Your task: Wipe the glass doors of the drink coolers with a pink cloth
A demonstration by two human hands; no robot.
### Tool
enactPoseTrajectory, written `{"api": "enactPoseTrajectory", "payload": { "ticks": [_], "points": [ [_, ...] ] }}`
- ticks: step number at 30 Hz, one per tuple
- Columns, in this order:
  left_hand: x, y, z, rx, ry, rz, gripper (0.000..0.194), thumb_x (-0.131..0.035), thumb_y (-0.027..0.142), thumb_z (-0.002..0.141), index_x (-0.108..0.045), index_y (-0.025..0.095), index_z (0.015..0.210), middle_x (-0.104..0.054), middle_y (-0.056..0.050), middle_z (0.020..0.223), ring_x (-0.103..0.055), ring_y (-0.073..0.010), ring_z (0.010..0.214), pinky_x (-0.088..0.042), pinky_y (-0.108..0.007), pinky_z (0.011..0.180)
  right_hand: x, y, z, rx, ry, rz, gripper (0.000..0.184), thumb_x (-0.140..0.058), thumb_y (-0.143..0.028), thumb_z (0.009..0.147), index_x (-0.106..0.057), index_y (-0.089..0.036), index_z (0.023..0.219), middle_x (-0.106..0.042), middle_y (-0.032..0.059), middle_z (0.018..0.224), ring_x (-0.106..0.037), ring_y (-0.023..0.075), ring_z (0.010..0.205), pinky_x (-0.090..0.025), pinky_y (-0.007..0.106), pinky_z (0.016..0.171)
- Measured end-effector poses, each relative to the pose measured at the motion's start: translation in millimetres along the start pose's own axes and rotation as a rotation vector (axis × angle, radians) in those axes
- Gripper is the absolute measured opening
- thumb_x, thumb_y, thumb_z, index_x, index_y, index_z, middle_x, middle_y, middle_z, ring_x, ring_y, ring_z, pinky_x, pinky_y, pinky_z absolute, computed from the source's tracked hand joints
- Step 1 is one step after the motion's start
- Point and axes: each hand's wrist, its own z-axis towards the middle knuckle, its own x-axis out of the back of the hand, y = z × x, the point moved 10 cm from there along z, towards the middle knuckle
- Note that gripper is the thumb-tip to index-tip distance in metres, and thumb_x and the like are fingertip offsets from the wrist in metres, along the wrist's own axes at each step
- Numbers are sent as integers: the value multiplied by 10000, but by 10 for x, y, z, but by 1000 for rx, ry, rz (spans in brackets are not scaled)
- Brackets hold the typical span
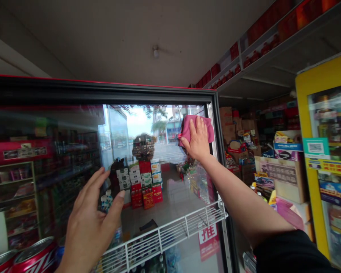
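Note:
My right hand (198,139) presses a pink cloth (208,127) flat against the upper right corner of a glass cooler door (165,159), fingers spread over the cloth. My left hand (92,220) is open with its fingers apart, held up at the lower left part of the same glass. The glass mirrors the shop and the street behind me. A white wire shelf (170,235) shows inside the cooler.
Red drink cans (34,258) sit at the bottom left. A yellow-framed fridge (324,151) stands at the right. Cardboard boxes and packaged goods (272,159) fill the space between. High shelves (261,49) carry red boxes.

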Motion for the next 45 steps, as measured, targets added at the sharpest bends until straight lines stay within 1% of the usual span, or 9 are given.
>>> {"api": "enactPoseTrajectory", "payload": {
  "ticks": [7,13,18,22,25,29,34,38,45],
  "points": [
    [-28,-7,-51,-11,2,-6,654,-633,652,987,-624,300,1538,-567,-46,1734,-664,-350,1467,-626,-321,530,-13,-163,-390,-56,58,82,935,-478,-596,1106,-167,-77,1820,-106,251,1913,-75,441,1793,-224,732,1400],
    [-284,191,-72,-8,-41,-67,670,-619,654,988,-612,299,1556,-564,-69,1735,-643,-379,1494,-659,-390,594,-189,-957,-1027,396,-194,137,992,-647,-664,1049,-306,-116,1802,-159,221,1911,-96,415,1797,-168,667,1449],
    [-361,343,-157,-61,-50,-84,602,-613,613,1019,-606,307,1538,-581,-76,1720,-649,-378,1494,-620,-607,1185,-140,-278,-1033,120,-121,103,950,-629,-579,1070,-287,-71,1797,-167,261,1898,-101,428,1793,-210,695,1430],
    [-288,254,-218,-38,-61,-40,619,-637,611,1013,-595,303,1548,-577,-68,1723,-623,-370,1522,-576,-597,1250,-83,26,-1009,-153,8,117,902,-514,-510,1112,-232,25,1782,-155,344,1872,-84,474,1784,-242,737,1396],
    [-201,169,-243,-9,-48,-8,637,-641,617,1005,-587,308,1560,-561,-63,1738,-615,-368,1531,-694,-503,1047,-78,-381,-963,-168,34,164,953,-526,-512,1103,-148,16,1802,-103,349,1877,-21,497,1782,-209,799,1376],
    [-121,138,-256,-19,-10,-2,642,-633,624,1002,-602,305,1558,-577,-62,1727,-645,-351,1500,-700,-359,735,-134,-1470,-900,80,-101,273,953,-610,-543,1087,-216,-73,1817,-97,249,1910,-27,451,1793,-137,727,1428],
    [-132,104,-257,-29,-6,29,657,-617,641,1006,-604,286,1559,-581,-64,1723,-637,-344,1508,-699,-370,821,-126,-2272,-938,329,-156,341,818,-564,-523,1137,-306,-120,1801,-135,178,1919,-81,349,1806,-108,594,1467],
    [-139,59,-267,-36,-21,33,675,-613,656,1003,-594,289,1569,-565,-63,1737,-644,-355,1498,-680,-461,1007,-165,-1951,-853,357,-175,333,846,-600,-498,1117,-295,-107,1803,-161,176,1915,-94,342,1805,-81,596,1471],
    [-43,-109,-285,11,-29,32,701,-575,721,986,-618,283,1532,-573,-66,1731,-670,-383,1462,-678,-490,969,-124,-149,-813,12,-79,151,871,-526,-446,1080,-239,-56,1804,-165,225,1910,-86,371,1803,-149,664,1448]
  ]
}}
